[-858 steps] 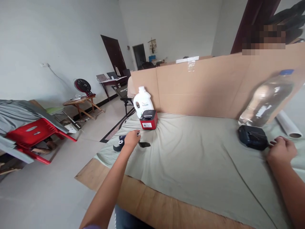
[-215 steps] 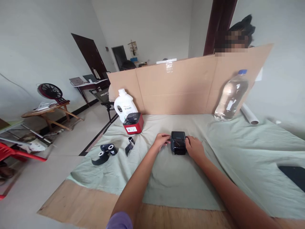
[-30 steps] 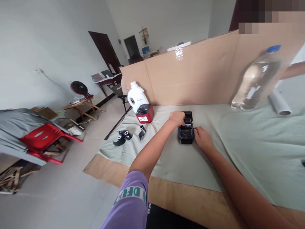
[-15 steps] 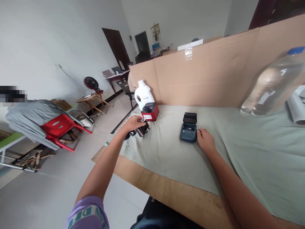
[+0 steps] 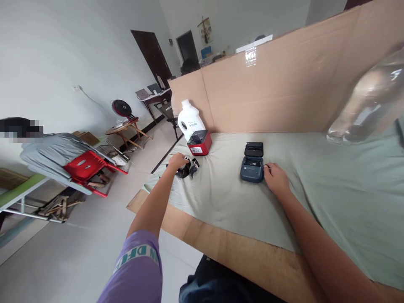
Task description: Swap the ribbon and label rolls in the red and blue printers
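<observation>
My left hand [image 5: 177, 161] reaches to the far left of the cloth, its fingers closed around a small dark roll [image 5: 187, 160] with a pale end. Black, glossy rolled pieces [image 5: 183, 171] sit just below those fingers, and another small dark roll [image 5: 195, 163] lies to their right. A small dark-blue label printer [image 5: 251, 169] stands on the cloth with its lid [image 5: 254, 149] raised. Against the printer's right side rests my right hand [image 5: 277, 179], fingers curled; whatever is in its fingertips is too small to make out.
Behind the left hand stand a red and black box-shaped device [image 5: 200, 144] and a white jug [image 5: 190, 120]. A cardboard wall [image 5: 268, 88] borders the back. At right is a large clear bottle [image 5: 368, 105]. A person sits on a red chair [image 5: 85, 166] at far left.
My left hand has shifted slightly left and lower over the dark pieces, and one roll now shows separately at its right. My right hand stays beside the printer. The camera view has shifted slightly.
</observation>
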Demonstrator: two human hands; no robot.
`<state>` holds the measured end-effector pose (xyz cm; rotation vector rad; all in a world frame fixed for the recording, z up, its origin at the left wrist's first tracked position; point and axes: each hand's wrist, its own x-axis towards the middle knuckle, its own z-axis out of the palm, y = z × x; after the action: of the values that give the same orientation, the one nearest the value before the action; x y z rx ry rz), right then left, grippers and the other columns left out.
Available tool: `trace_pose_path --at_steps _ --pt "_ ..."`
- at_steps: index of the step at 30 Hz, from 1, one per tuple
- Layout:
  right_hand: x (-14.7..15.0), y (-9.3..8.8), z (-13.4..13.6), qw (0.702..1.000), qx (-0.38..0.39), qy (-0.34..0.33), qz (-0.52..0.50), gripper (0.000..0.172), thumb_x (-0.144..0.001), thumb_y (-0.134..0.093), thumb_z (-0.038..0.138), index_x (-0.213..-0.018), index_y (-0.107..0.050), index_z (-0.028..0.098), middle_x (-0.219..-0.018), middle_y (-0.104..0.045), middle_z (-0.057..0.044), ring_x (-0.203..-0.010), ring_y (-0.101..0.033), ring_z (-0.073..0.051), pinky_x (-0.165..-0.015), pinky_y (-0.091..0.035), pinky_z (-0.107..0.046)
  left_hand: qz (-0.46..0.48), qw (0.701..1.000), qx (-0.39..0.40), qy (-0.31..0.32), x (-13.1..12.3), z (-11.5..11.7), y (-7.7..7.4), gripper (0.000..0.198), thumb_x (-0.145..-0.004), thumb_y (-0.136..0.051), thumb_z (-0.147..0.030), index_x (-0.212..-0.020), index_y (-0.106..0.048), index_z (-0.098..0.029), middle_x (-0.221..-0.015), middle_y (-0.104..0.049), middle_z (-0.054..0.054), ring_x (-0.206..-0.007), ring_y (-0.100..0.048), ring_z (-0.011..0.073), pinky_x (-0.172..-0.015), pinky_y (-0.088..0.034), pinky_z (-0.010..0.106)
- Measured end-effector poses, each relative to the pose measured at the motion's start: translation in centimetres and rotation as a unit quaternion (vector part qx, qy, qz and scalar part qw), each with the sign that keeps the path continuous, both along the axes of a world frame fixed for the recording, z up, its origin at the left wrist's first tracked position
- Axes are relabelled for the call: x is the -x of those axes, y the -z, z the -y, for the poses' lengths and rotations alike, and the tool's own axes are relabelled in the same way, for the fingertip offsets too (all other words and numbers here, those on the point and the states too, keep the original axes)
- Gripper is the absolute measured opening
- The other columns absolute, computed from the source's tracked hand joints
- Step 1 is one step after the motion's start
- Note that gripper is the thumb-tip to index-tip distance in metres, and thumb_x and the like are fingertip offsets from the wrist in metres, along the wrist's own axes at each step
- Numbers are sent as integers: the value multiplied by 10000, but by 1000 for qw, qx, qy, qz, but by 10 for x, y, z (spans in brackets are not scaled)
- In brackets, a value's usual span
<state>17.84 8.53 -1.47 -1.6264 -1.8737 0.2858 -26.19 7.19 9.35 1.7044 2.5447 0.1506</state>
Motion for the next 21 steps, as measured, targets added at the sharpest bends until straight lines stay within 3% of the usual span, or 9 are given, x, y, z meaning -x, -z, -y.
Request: trace_pose_path --at_steps 3,7,9,11,15,19,21 --pt "-1 2 -2 1000 -6 -9 -4 370 -983 -343 345 -1011 -664 165 -1053 -684 -153 -910 -618 -261 -799 -408 -350 -38 999 18 -32 -3 4 12 224 -759 -687 -390 -842 -744 -190 -987 -742 157 -1041 -651 352 -974 -425 471" --pt "-1 3 -3 1000 -3 -3 -5 368 -980 -347 343 -1012 -666 163 -1059 -685 -153 -910 -616 -264 -791 -405 -353 -75 997 -24 -28 -3 11 6 485 -808 -637 -518 -1191 -717 -231 -1354 -608 178 -1281 -504 397 -1083 -319 518" --pt "-1 3 -3 1000 -1 1 -1 367 -977 -351 348 -1013 -668 166 -1067 -685 -152 -912 -615 -266 -786 -403 -356 -74 995 -61 -10 -6 14 1 497 -865 -554 -550 -1244 -698 -263 -1305 -650 140 -1275 -508 369 -1087 -317 489" --pt "0 2 -2 1000 2 -1 1 368 -977 -350 352 -1013 -667 170 -1069 -683 -149 -916 -614 -265 -789 -404 -356 -53 996 -69 26 -13 14 0 454 -890 -520 -559 -1174 -734 -278 -1144 -731 97 -1219 -550 338 -1083 -318 454" --pt "-1 0 -2 1000 2 -5 -4 360 -972 -348 342 -999 -664 172 -1051 -678 -147 -922 -611 -264 -806 -412 -356 -11 995 -35 95 -33 13 5 351 -840 -635 -462 -1119 -744 -278 -994 -775 53 -1081 -635 293 -1075 -319 410" --pt "-2 3 -3 1000 -10 -11 -19 347 -958 -364 348 -959 -665 177 -1008 -678 -145 -903 -605 -260 -803 -427 -361 -8 993 -60 99 -40 16 9 308 -766 -695 -280 -1072 -732 -278 -980 -772 48 -1013 -665 272 -1051 -353 390" --pt "-2 3 -3 998 -27 -15 -45 331 -943 -382 354 -949 -664 182 -992 -678 -135 -873 -601 -252 -791 -440 -363 55 987 -112 100 -42 20 10 304 -748 -706 -284 -1052 -718 -268 -965 -763 47 -974 -671 260 -995 -410 377"
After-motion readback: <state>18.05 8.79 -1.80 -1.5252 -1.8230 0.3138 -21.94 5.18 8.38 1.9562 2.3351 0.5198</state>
